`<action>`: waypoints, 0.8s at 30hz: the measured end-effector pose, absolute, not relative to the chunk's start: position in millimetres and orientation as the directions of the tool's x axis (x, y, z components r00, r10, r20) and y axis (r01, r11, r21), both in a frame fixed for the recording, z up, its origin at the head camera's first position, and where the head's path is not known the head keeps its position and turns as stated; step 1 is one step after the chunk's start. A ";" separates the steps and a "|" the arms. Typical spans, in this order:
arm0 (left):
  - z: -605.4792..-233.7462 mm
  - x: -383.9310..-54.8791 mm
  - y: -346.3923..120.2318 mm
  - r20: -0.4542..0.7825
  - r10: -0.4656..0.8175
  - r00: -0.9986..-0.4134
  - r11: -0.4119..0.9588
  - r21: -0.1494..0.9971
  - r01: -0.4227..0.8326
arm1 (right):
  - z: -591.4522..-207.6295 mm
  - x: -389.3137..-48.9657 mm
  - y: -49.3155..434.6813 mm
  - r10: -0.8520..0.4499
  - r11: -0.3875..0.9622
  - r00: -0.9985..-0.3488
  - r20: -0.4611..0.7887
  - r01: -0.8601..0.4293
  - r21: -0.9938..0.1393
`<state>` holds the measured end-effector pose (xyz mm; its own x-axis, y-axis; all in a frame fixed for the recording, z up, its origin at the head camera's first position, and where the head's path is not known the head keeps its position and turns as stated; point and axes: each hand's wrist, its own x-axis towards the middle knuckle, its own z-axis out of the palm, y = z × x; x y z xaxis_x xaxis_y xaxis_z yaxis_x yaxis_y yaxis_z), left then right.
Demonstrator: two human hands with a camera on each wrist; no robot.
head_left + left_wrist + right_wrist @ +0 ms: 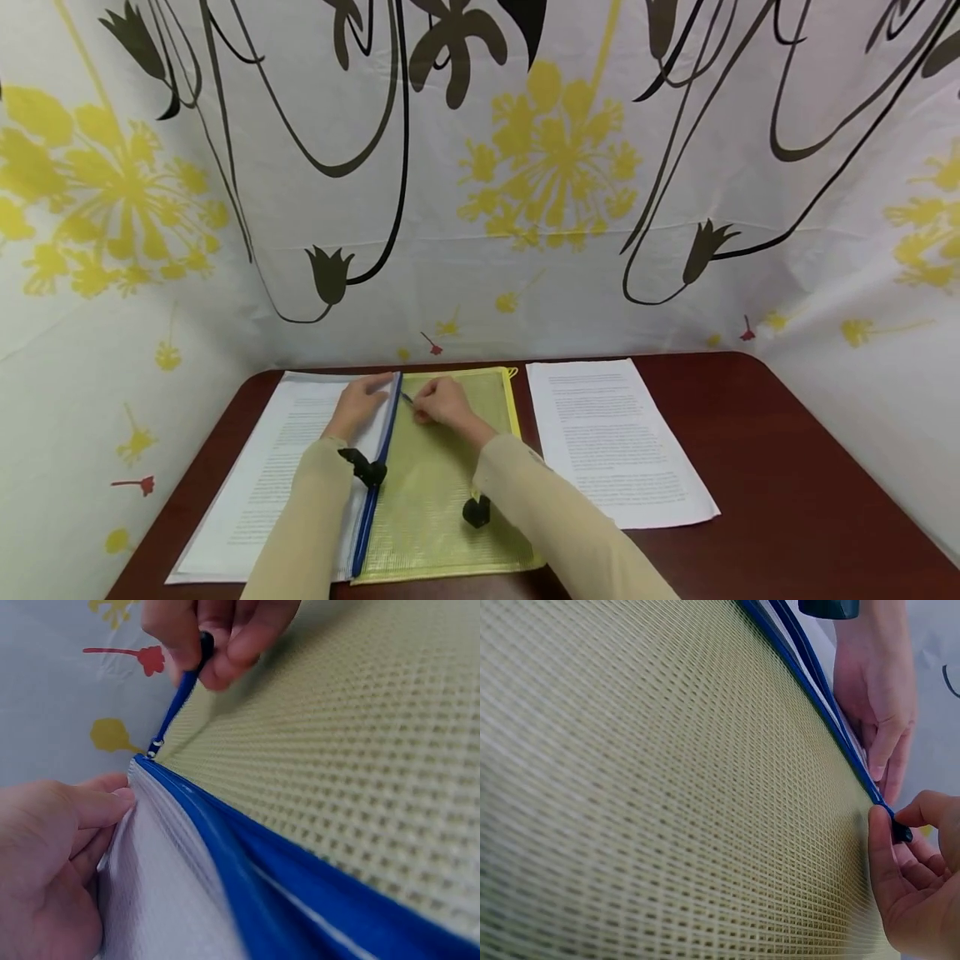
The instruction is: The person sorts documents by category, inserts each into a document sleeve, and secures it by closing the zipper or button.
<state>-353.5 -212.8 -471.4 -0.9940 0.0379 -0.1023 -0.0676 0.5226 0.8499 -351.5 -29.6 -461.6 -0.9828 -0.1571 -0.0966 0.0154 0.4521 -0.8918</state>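
A blue zipper point(391, 429) runs down the right edge of a whitish zip pouch point(161, 862); printed sheets show at the pouch in the head view. My right hand point(444, 402) pinches the zipper pull point(178, 701), a blue cord with a black tip, at the zipper's far end. The cord stretches taut from the slider point(154, 747). My left hand point(356, 412) grips the pouch's far edge beside the slider, thumb on top. Under my right hand lies a yellow mesh pouch point(435, 492), alongside the blue zipper.
A stack of printed sheets point(615, 442) lies to the right of the yellow pouch on the dark red-brown table point(787, 500). Behind the table hangs a white curtain point(420, 192) with plant patterns. Black wrist cameras point(476, 511) sit on both sleeves.
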 end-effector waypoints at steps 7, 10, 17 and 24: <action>-473.8 -355.4 -214.0 -0.106 0.043 -0.993 0.537 0.841 -0.067 | -457.9 -336.9 -26.5 -0.221 0.449 -0.970 -0.104 -0.007 -0.893; -473.3 -355.9 -215.2 -0.139 0.049 -0.989 0.537 0.839 -0.092 | -458.0 -330.3 -25.4 -0.247 0.449 -0.961 -0.120 -0.004 -0.894; -468.2 -353.3 -218.3 -0.157 0.084 -0.984 0.536 0.839 -0.088 | -458.2 -315.2 -22.2 -0.314 0.443 -0.936 -0.156 0.001 -0.897; -467.7 -354.7 -219.7 -0.150 0.096 -0.984 0.563 0.823 -0.070 | -456.6 -299.7 -19.8 -0.387 0.444 -0.908 -0.162 -0.029 -0.896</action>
